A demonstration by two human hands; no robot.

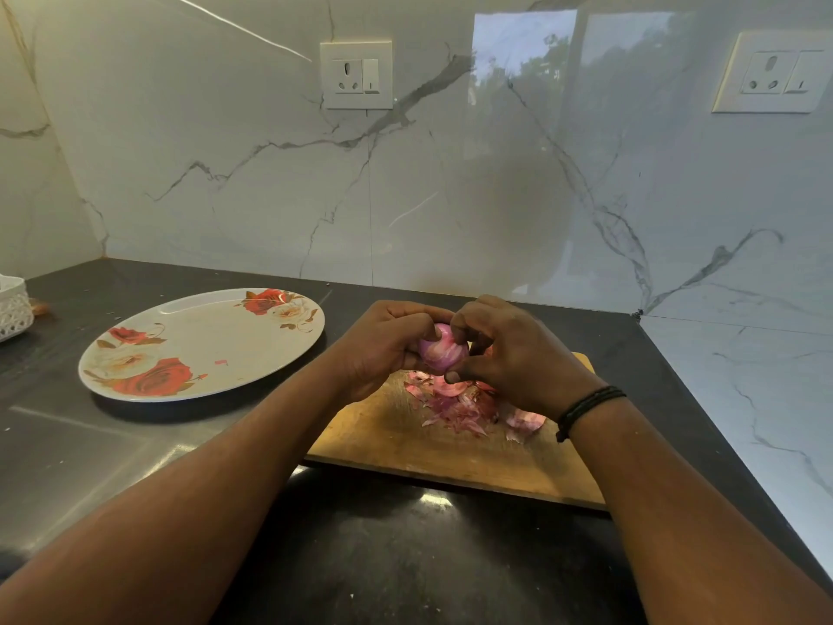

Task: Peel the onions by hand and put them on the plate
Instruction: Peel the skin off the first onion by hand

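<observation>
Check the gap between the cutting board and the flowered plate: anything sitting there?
Nothing: in the head view, only bare dark countertop separates the plate from the cutting board. The left forearm passes above that stretch.

Open counter lies around the board (405, 448), with walls close behind and to the right.

Left of the board, the plate (203, 345) takes up the counter, bare but for one small pink scrap, and a white basket (13, 309) sits well beyond it at the far left edge. On the board, peels (464, 403) litter its back right part; its near left part is bare. Both hands, the left hand (383, 349) and right hand (514, 358), hold an onion (441, 351) above the board's back edge. Near the board's front, dark counter (405, 557) shows between the forearms.
</observation>
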